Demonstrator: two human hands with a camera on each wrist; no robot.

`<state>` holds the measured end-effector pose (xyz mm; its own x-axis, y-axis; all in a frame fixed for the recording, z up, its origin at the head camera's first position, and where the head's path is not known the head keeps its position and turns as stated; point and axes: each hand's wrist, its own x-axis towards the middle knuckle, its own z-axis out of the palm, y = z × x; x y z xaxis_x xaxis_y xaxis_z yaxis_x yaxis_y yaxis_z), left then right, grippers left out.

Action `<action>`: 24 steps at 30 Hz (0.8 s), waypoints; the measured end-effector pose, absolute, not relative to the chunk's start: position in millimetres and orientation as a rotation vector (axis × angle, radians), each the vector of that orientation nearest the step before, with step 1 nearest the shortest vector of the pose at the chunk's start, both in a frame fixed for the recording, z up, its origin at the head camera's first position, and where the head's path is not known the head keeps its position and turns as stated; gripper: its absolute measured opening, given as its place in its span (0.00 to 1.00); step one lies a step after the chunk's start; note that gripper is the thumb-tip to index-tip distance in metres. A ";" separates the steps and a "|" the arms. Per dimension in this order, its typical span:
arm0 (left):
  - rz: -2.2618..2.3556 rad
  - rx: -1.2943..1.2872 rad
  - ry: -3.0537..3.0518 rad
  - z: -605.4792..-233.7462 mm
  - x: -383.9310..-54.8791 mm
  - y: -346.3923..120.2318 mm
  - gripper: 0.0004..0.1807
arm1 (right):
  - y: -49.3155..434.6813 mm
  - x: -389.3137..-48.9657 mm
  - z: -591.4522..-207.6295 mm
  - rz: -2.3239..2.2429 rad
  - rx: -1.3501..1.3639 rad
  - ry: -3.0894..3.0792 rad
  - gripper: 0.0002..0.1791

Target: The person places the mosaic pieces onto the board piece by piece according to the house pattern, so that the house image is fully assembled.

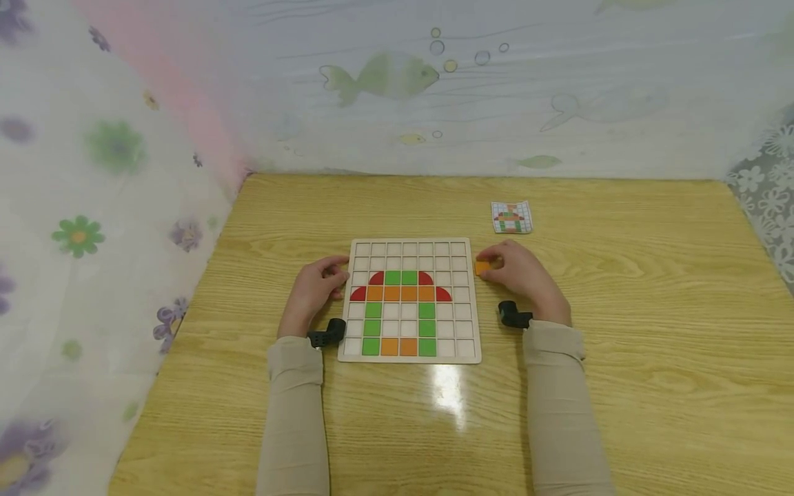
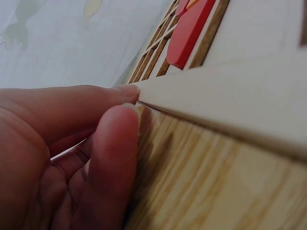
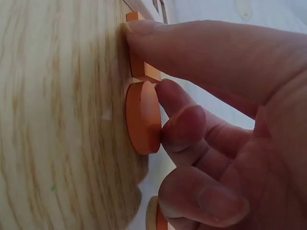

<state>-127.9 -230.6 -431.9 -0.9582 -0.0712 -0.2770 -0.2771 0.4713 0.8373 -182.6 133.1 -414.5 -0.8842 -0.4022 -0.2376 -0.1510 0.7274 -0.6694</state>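
A pale wooden grid board (image 1: 409,359) lies flat on the table, with red, green and orange tiles (image 1: 426,311) in a mushroom-like pattern. At its left edge, my left hand (image 1: 316,286) touches the side; in the left wrist view the index fingertip and thumb meet the board's rim (image 2: 230,91). Just right of the board, my right hand (image 1: 521,272) pinches an orange square tile (image 1: 482,267). Close up in the right wrist view, one fingertip lies on that tile (image 3: 145,71). Beside it is a rounded orange piece (image 3: 143,117), touched by another finger.
A small printed card (image 1: 511,218) with a similar coloured pattern lies behind the right hand. Part of another orange piece (image 3: 162,221) shows low in the right wrist view. Patterned sheets hang at the back and left of the wooden table (image 1: 651,289).
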 end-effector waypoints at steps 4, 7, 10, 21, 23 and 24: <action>1.492 -0.307 2.514 -431.7 -127.8 -230.0 0.18 | 131.3 -181.8 -412.7 -0.928 -0.422 2.566 0.16; 1.492 -0.307 2.516 -431.9 -127.6 -229.9 0.18 | 129.7 -182.3 -412.7 -0.934 -0.425 2.560 0.15; 1.492 -0.317 2.516 -432.4 -127.3 -229.7 0.18 | 128.3 -183.1 -413.9 -0.947 -0.409 2.560 0.13; 1.488 -0.331 2.510 -432.0 -127.6 -229.6 0.18 | 124.6 -184.0 -413.4 -1.119 -0.290 2.580 0.12; 1.486 -0.329 2.512 -431.6 -127.6 -229.5 0.18 | 122.0 -183.7 -411.6 -1.158 -0.269 2.573 0.13; 1.486 -0.327 2.513 -431.5 -127.7 -229.4 0.18 | 120.3 -183.3 -410.5 -1.171 -0.264 2.571 0.12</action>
